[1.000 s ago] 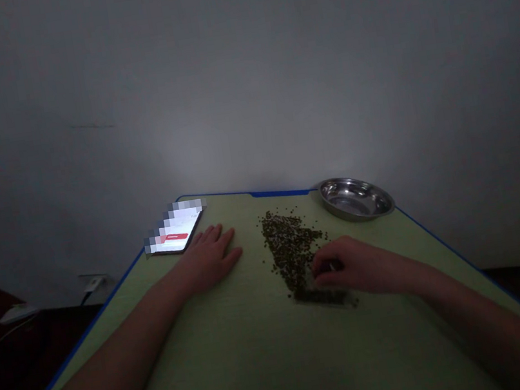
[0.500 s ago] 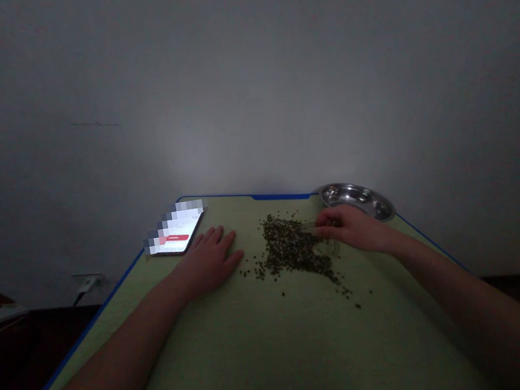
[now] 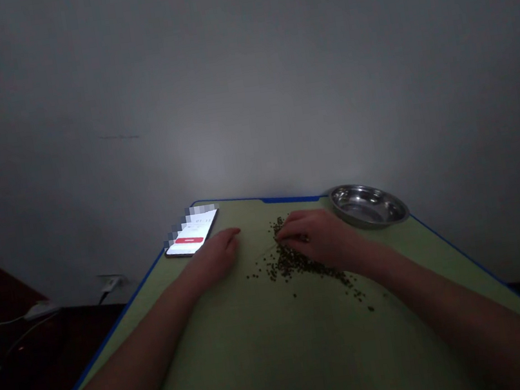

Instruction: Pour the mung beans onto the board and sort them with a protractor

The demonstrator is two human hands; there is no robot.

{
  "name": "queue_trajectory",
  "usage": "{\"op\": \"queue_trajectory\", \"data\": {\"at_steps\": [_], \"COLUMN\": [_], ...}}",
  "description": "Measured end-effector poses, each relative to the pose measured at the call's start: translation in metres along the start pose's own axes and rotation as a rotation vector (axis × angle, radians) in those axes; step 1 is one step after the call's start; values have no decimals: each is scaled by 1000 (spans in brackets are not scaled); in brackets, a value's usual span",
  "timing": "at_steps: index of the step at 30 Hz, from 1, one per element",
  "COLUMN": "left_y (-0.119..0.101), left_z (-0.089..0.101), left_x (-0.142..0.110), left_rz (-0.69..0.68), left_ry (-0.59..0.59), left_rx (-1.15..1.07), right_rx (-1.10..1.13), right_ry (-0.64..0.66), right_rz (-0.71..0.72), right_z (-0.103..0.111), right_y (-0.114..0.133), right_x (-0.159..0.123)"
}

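A scatter of small dark green beans [image 3: 294, 263] lies in the middle of a green table [image 3: 273, 349] with a blue edge. My right hand [image 3: 319, 235] rests palm down on the far part of the beans, its fingertips curled into them; what they pinch, if anything, I cannot make out. My left hand [image 3: 217, 253] lies flat on the table with fingers stretched out, just left of the beans and beside a lit phone [image 3: 192, 234].
A shallow steel bowl [image 3: 368, 205] stands at the table's far right corner. A grey wall rises right behind the table. A socket and cables [image 3: 107, 284] lie on the dark floor to the left.
My right hand moved from the near end of the beans up toward the bowl, then left onto the pile's far part. The beans got spread out. My left hand stayed put.
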State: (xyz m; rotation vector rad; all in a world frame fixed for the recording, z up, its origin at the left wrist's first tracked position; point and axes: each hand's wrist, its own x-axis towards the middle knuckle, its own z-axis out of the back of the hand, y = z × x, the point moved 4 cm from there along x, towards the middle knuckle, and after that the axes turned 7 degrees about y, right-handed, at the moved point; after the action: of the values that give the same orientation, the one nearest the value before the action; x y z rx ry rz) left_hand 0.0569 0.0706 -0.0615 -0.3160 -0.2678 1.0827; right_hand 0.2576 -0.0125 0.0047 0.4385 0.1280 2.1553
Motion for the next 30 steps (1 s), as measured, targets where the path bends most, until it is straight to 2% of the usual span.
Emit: {"op": "queue_trajectory", "data": {"at_steps": [6, 11, 16, 23, 30], "left_y": [3, 2, 0, -6, -8], "left_z": [7, 4, -3, -8, -9], "left_x": [1, 2, 3, 1, -1], "left_rz": [83, 85, 27, -83, -114], "left_ry": [-73, -99, -47, 26, 59], "left_rx": [-135, -199, -170, -6, 124], "right_rx": [-40, -40, -34, -54, -96], "right_ry": [40, 78, 109, 122, 128], "right_rz": [106, 146, 148, 83, 20], "right_z": [-32, -52, -45, -26, -13], "right_y": [15, 12, 4, -15, -20], "right_x": [32, 31, 7, -32, -65]}}
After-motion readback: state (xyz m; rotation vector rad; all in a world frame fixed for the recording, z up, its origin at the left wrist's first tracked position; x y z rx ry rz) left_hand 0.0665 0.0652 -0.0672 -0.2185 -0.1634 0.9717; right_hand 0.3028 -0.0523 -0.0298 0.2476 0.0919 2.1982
